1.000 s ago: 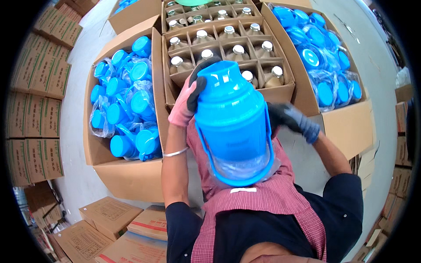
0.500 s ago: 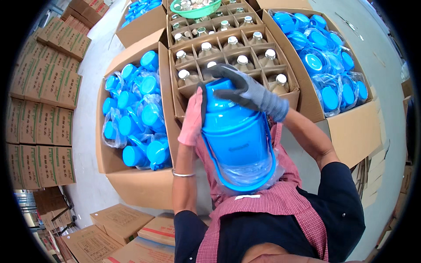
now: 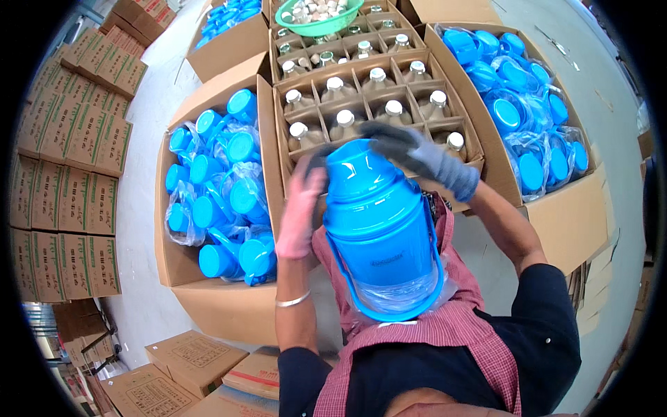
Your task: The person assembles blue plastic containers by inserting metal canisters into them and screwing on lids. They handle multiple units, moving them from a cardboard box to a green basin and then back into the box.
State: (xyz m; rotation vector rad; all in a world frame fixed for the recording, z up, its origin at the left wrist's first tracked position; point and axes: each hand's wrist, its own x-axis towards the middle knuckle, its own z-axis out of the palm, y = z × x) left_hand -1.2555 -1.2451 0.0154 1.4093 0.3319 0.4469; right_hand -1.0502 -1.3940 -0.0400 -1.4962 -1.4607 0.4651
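Note:
A glossy blue thermos jug (image 3: pixel 379 229) stands in front of my body, its narrower top away from me. Its carrying handle hangs on the near side, and clear plastic film is bunched round its lower part. Beside the upper left of the jug is my left hand (image 3: pixel 302 208), in a pink glove with a dark palm; motion smears its fingers. My right hand (image 3: pixel 424 156), in a grey-blue glove with dark fingers, is at the upper right, its fingers stretched toward the jug's top rim. I cannot tell whether either hand touches the jug.
Beyond the jug, a divided carton (image 3: pixel 379 76) holds several white-capped glass bottles. A green basin (image 3: pixel 319 26) of small caps sits behind it. Open cartons of blue plastic parts flank it at left (image 3: pixel 163 229) and right (image 3: pixel 486 177). Stacked closed cartons (image 3: pixel 76 201) line the left.
My hands have drawn apart at the jug's top; the right moved right and off the top, uncovering the rim. The jug sits slightly lower in the picture.

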